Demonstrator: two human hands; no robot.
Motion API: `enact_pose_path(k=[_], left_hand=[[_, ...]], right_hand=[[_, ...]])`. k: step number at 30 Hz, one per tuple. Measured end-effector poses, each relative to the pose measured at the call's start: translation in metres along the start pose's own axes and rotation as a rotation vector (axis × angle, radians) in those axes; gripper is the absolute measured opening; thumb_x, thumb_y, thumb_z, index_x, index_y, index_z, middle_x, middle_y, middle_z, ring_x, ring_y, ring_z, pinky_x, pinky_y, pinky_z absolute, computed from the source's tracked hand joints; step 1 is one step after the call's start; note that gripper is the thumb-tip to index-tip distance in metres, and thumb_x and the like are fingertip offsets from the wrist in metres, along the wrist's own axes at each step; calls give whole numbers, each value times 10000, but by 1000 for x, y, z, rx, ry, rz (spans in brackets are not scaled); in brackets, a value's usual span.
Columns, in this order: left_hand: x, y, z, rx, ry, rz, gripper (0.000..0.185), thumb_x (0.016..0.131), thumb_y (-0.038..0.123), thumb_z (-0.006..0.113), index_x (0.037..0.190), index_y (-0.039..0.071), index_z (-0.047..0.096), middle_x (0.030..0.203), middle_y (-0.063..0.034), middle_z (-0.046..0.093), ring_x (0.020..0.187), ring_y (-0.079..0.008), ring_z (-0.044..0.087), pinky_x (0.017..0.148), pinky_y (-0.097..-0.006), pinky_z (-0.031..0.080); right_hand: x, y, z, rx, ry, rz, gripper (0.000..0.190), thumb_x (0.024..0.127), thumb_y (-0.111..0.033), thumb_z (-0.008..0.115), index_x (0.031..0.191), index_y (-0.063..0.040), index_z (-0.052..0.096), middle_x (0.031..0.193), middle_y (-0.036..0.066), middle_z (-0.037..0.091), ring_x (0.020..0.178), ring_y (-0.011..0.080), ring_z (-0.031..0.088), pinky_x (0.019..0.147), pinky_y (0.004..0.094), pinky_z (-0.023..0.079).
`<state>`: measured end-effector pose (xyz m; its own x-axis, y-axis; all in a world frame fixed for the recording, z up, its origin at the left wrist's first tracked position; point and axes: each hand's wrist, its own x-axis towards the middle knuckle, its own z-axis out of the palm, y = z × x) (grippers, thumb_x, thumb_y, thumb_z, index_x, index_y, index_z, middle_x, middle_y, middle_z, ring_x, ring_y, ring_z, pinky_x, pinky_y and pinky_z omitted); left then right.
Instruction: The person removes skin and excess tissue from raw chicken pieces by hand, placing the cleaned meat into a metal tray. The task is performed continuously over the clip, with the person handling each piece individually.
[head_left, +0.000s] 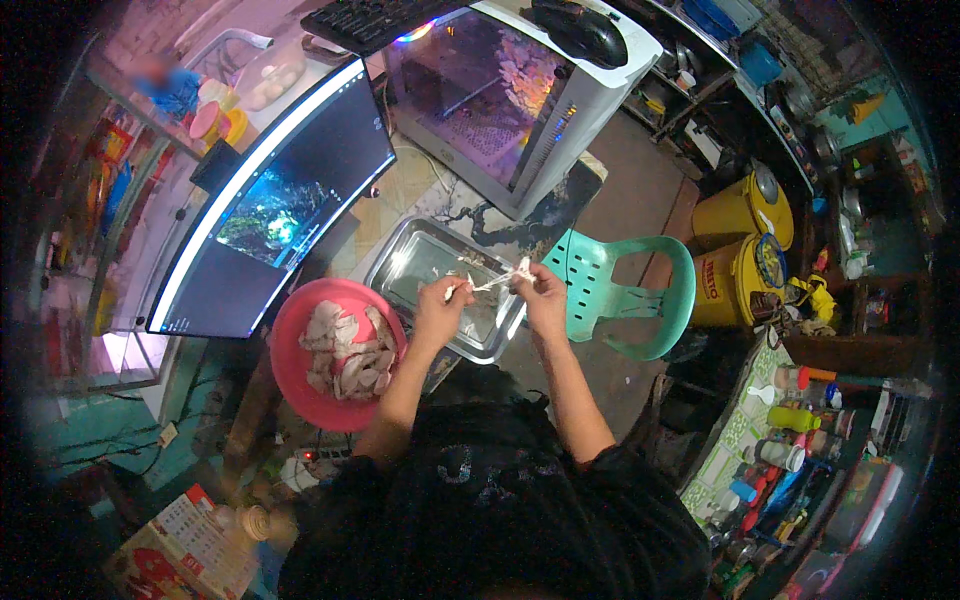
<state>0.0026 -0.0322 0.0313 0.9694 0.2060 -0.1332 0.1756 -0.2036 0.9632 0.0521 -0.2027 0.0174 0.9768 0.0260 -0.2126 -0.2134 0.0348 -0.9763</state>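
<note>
Above a rectangular metal tray (491, 352), both my hands pinch a pale, stringy shredded piece (491, 283) that stretches between them. My left hand (442, 307) holds one end, and a small white bit shows at its fingers. My right hand (541, 300) grips the other end, with a whitish clump (525, 270) above the fingertips. Small pale shreds (469, 326) lie in the tray. Left of the tray, a pink plastic basin (289, 375) holds several pale, elongated pieces (360, 367), whose exact kind I cannot tell.
A curved monitor (285, 202) stands at the left, and a white computer case (480, 112) beyond the tray. A green plastic chair (667, 300) is at the right, before yellow lidded buckets (727, 277). Jars and bottles (787, 450) crowd a shelf at the lower right.
</note>
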Motion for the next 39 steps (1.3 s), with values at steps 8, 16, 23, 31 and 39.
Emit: enact_pose_path(k=[8, 16, 23, 31, 39], left_hand=[[11, -1, -19, -18, 116, -175, 207, 879, 187, 583, 895, -13, 634, 715, -66, 658, 665, -109, 583, 643, -268, 446], [23, -35, -16, 158, -38, 0, 185, 838, 170, 615, 854, -11, 648, 763, -67, 662, 712, -140, 586, 681, -291, 452], [21, -45, -16, -56, -176, -267, 277, 866, 244, 603, 932, -23, 633, 764, -85, 645, 681, -170, 594, 659, -303, 475], [11, 8, -2, -808, -275, -489, 419, 943, 358, 492, 1065, -33, 578, 946, -75, 584, 849, -128, 558, 740, -280, 471], [2, 18, -11, -232, -201, -162, 265, 891, 217, 601, 1030, -9, 614, 911, -56, 636, 808, -107, 590, 668, -252, 486]], right_hand=[[5, 9, -11, 313, 37, 62, 165, 823, -19, 569, 981, 24, 586, 848, 55, 634, 702, 121, 591, 652, 256, 483], [-6, 11, 9, -577, -319, -442, 354, 741, -70, 594, 1080, 28, 574, 1096, 206, 596, 1002, 365, 581, 882, 379, 459], [-12, 7, 9, -616, -299, -43, 249, 758, -144, 643, 947, 18, 635, 920, 186, 644, 863, 321, 622, 764, 377, 482], [-22, -9, 30, -517, -325, -250, 233, 780, -186, 699, 874, 18, 636, 779, 93, 597, 633, 175, 524, 585, 307, 423], [-20, -20, 25, -302, -253, -82, 201, 827, -170, 660, 899, 17, 658, 718, 64, 632, 654, 102, 540, 603, 265, 432]])
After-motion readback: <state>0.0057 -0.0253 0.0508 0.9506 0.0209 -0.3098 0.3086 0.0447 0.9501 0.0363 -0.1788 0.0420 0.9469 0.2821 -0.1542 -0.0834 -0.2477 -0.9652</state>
